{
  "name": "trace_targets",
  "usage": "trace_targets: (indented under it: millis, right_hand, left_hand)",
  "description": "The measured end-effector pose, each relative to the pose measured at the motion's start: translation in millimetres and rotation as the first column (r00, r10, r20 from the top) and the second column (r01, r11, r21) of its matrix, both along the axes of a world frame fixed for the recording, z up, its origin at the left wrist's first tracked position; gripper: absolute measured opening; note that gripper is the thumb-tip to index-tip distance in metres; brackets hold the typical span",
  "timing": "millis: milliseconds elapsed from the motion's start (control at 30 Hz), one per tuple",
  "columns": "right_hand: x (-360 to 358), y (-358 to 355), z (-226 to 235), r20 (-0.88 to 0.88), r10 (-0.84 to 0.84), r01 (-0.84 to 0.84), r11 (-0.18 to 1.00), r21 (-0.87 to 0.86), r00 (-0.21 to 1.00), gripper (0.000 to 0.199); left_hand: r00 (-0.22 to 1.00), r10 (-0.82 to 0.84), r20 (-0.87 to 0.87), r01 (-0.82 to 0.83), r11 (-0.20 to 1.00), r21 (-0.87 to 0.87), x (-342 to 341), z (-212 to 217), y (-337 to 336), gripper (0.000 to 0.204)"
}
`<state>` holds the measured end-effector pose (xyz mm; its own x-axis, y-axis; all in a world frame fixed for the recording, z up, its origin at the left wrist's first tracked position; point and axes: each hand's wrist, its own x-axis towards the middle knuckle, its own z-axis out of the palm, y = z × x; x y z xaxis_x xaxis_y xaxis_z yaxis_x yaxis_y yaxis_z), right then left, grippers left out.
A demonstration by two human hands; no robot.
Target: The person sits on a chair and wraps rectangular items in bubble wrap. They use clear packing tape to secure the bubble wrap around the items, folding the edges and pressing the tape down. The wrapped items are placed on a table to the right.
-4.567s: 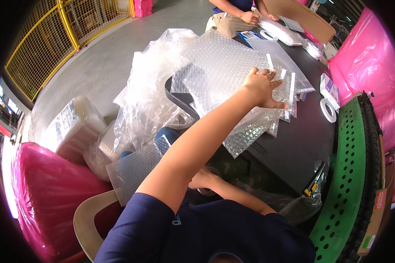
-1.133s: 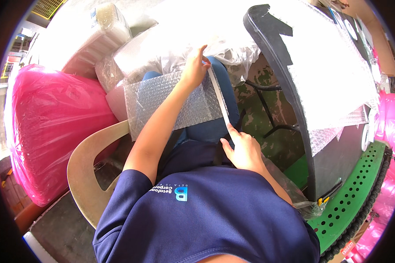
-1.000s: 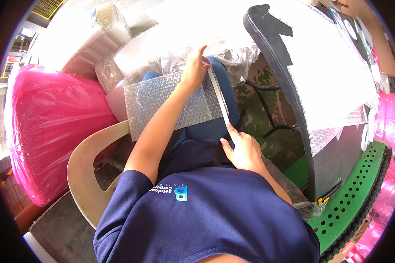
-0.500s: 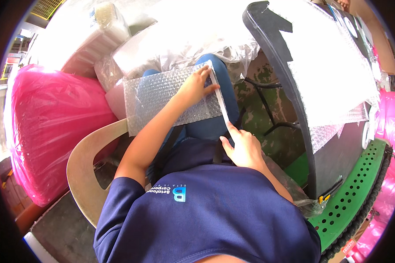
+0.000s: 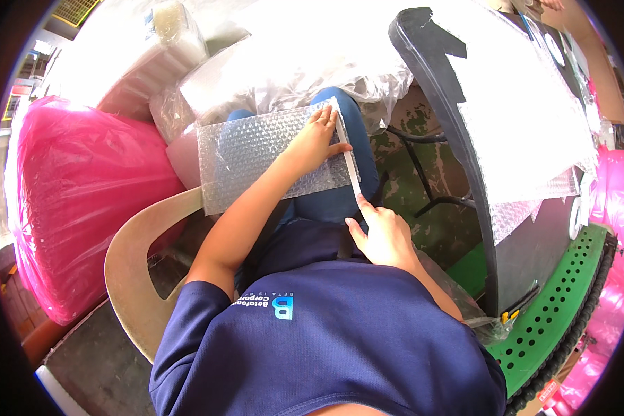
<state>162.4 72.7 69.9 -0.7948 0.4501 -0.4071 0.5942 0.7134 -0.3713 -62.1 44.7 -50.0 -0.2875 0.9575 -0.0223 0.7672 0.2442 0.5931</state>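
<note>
A clear bubble wrap pouch (image 5: 246,156) lies flat across my lap, with a narrow white strip (image 5: 349,161) along its right edge. My left hand (image 5: 313,144) rests on the pouch near its upper right corner, fingers stretched out and thumb spread across the strip. Just beyond the pouch's lower right corner, my right hand (image 5: 383,232) has the near end of the strip at its index fingertip. The right thumb stands apart from that finger, and the other fingers are curled under, partly hidden.
At the left are a pink plastic-wrapped bundle (image 5: 93,201) and a beige chair armrest (image 5: 128,249). Clear plastic-covered material (image 5: 291,69) lies ahead. On the right stand a black board (image 5: 451,132) with white sheets (image 5: 527,118) and a green perforated surface (image 5: 551,312) holding a yellow-handled tool (image 5: 510,317).
My left hand has slid slightly toward me and to the right, its thumb lower along the strip. The right hand stays nearly in place at the strip's near end.
</note>
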Motion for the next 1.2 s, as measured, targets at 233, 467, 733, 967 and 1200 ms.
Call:
trace_targets:
  millis: [233,467,733,967,1200]
  right_hand:
    - [-0.9,0.3,-1.9,0.013,0.022,-0.022,0.999,0.023,1.0,0.055]
    - [-7.3,-0.7,0.7,0.106,-0.014,0.013,1.0,0.017,0.994,0.054]
    - [-8.7,-0.9,0.2,0.127,-0.001,0.003,1.0,-0.01,0.992,0.053]
    - [8.1,21.4,0.9,-0.153,0.001,-0.015,0.996,-0.09,0.988,0.035]
    - [1.8,86.3,-3.8,0.015,-0.15,0.141,0.881,-0.451,0.989,0.028]
  left_hand:
    - [0.997,-0.021,-0.078,0.016,0.998,-0.066,2.9,0.9,2.3,0.098]
    - [0.978,0.069,-0.196,-0.101,0.983,-0.157,28.6,8.7,-0.8,0.108]
    - [0.956,0.158,-0.247,-0.075,0.946,0.314,65.5,-16.2,-20.7,0.052]
    - [0.985,-0.076,-0.155,0.088,0.993,0.075,57.6,4.2,-45.1,0.06]
    - [0.973,-0.227,-0.042,0.228,0.91,0.346,50.8,0.8,-44.3,0.024]
